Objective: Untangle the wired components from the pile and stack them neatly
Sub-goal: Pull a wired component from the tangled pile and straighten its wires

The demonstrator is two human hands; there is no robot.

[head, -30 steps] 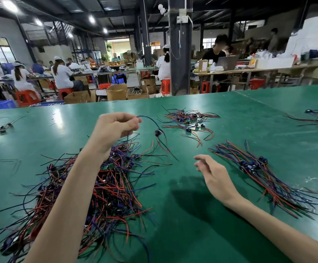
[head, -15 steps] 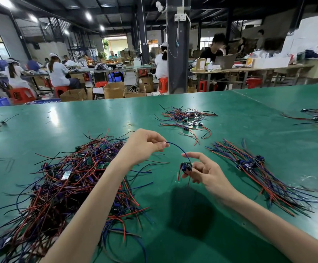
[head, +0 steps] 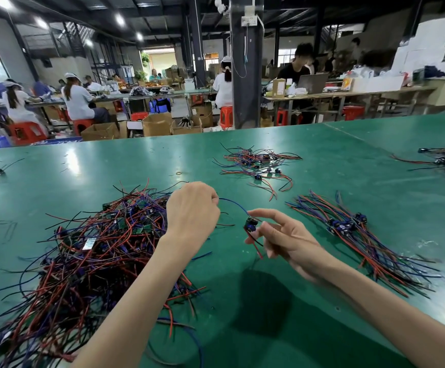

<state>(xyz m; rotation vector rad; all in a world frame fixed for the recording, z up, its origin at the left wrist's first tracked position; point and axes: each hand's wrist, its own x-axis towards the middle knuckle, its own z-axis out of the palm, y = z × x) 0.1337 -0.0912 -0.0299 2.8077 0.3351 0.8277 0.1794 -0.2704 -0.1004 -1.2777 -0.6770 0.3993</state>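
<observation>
Over glossy tabletop (head: 348, 160), boxy module (head: 250, 224), arched blue wire (head: 233, 202)

Left hand (head: 192, 208) curled, pinching; right hand (head: 287, 239) pinching, forefinger extended.

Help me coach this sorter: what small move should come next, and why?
Probably carry the component right onto the neat stack: it looks free of the pile, the right hand pinches its body, and the left hand holds its blue wire.
</observation>
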